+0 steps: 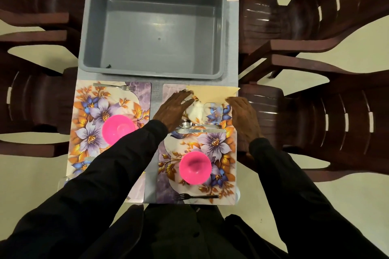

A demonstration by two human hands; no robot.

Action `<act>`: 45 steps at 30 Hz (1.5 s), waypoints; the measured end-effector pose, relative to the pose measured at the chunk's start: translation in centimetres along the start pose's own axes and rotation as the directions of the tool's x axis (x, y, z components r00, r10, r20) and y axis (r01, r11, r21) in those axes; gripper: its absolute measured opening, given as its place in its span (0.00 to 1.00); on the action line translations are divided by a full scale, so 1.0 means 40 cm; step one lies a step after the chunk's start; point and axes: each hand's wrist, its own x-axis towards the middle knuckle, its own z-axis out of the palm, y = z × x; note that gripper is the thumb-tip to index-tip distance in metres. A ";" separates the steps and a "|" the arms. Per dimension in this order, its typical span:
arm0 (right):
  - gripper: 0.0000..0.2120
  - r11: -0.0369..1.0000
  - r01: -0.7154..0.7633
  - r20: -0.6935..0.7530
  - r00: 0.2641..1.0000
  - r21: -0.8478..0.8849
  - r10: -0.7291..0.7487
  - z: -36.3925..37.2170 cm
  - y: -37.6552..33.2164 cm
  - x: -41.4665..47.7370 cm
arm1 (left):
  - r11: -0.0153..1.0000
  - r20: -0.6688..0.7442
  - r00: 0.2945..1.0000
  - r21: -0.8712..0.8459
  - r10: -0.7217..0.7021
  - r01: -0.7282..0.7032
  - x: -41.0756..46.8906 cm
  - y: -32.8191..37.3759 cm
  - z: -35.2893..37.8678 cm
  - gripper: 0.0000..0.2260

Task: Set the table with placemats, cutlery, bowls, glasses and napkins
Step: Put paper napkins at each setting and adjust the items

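The cream napkin (212, 93) is lying at the far edge of the right floral placemat (228, 153), with 1 corner reaching the table's (231, 48) right edge. Both hands are spreading flat with straight fingers, gripping nothing. The left hand (174, 109) is touching the napkin's left corner, and the right hand (244, 115) is meeting its right edge. A clear glass (213, 111) is standing between them. The gray tub (153, 27) is sitting just beyond, leaving only a narrow strip of table.

Dark brown plastic chairs (315, 17) at 2, 4, 9, 10 o'clock round grey table (156, 94); pale cream floor (347, 52).
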 end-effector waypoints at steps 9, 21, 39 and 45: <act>0.14 0.999 -0.032 0.032 0.999 0.041 0.031 -0.034 -0.068 -0.079 | 0.991 -0.130 0.984 0.034 -0.123 0.129 -0.114 0.052 -0.030 0.30; 0.12 1.000 0.013 0.004 1.000 0.006 -0.013 -0.130 -0.217 -0.187 | 0.981 -0.306 0.932 -0.037 -0.194 0.192 -0.346 0.166 -0.097 0.22; 0.17 0.999 -0.008 0.057 0.998 0.035 0.006 -0.050 -0.610 -0.341 | 0.982 -0.422 0.887 -0.102 -0.188 0.159 -0.736 0.113 -0.104 0.19; 0.15 0.994 -0.094 0.028 0.995 0.048 0.092 0.019 -0.763 -0.394 | 0.994 -0.428 0.900 -0.101 -0.078 0.038 -0.842 0.040 -0.149 0.18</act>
